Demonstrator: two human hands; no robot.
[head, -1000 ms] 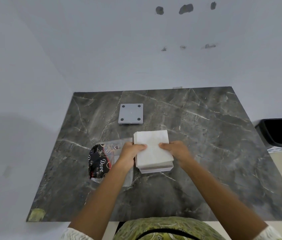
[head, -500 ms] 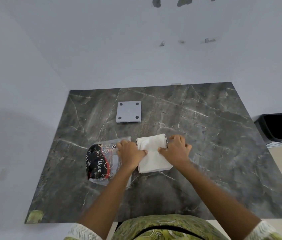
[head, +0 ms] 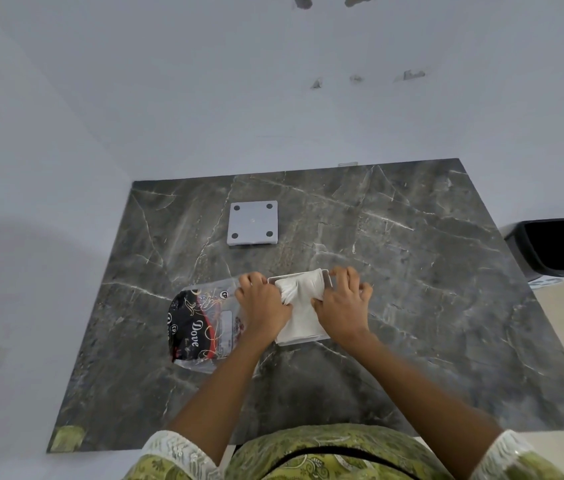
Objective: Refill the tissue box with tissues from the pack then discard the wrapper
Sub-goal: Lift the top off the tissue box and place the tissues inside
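Tissue box sits mid-surface on the dark marble surface, white tissues stuffed into it and bunched at the far end. Left hand curled, fingers pressing the tissues' left edge; right hand partly closed, pressing the right edge, fingertips at the box rim. Wrapper lies flat just left of the box, partly under the left hand. Grey square lid lies beyond the box. Black bin stands off the surface, far right of the box.
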